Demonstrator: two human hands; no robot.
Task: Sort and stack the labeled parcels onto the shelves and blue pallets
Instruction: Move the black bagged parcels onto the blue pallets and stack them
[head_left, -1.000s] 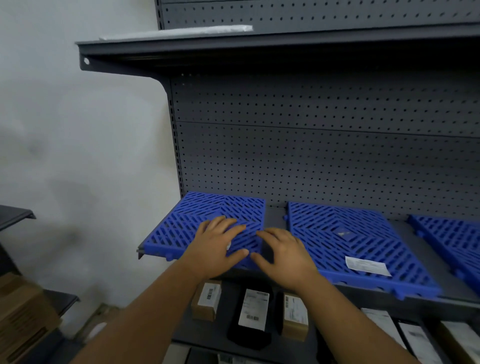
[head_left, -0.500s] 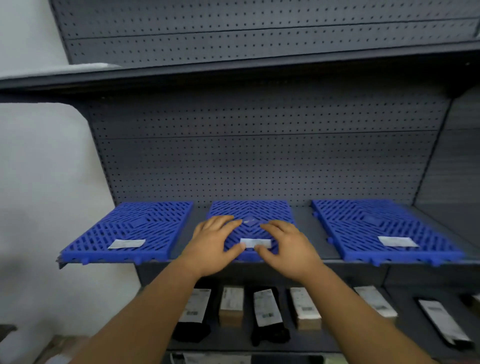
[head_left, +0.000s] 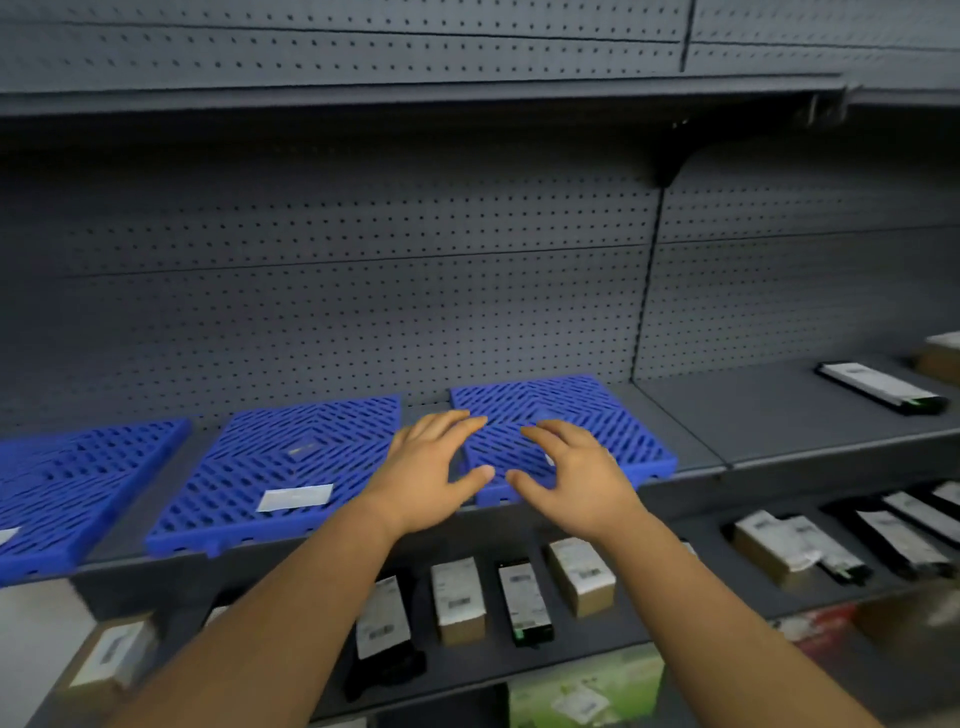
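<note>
Labeled parcels (head_left: 460, 598) sit in a row on the lower shelf (head_left: 691, 592), below the person's forearms: small brown boxes and dark packs, each with a white label facing up, lying side by side with gaps between them. More of them (head_left: 789, 543) lie further right on that same shelf, angled, some touching one another. One long dark parcel with a white label (head_left: 880, 387) lies on the bare grey shelf (head_left: 769, 415) up on the right, and a brown box (head_left: 940, 358) sits at the frame edge behind it.

Three blue pallets lie flat along the middle shelf. The left pallet (head_left: 78, 478) is cut off by the frame edge. The centre pallet (head_left: 249, 478) carries a white label (head_left: 295, 498) near its front edge. The right pallet (head_left: 597, 415) is where both hands are.

The left hand (head_left: 428, 478) is held palm down over the gap beside the right pallet's near left corner, fingers (head_left: 457, 426) spread and relaxed, holding nothing. The right hand (head_left: 576, 478) is over the pallet's front part, fingers (head_left: 550, 434) loosely bent, also empty. Whether either hand touches the pallet, I cannot tell. The thumbs point toward each other, near but apart.

Behind everything runs a grey perforated back panel (head_left: 363, 312), with another shelf (head_left: 415, 96) overhead.
</note>
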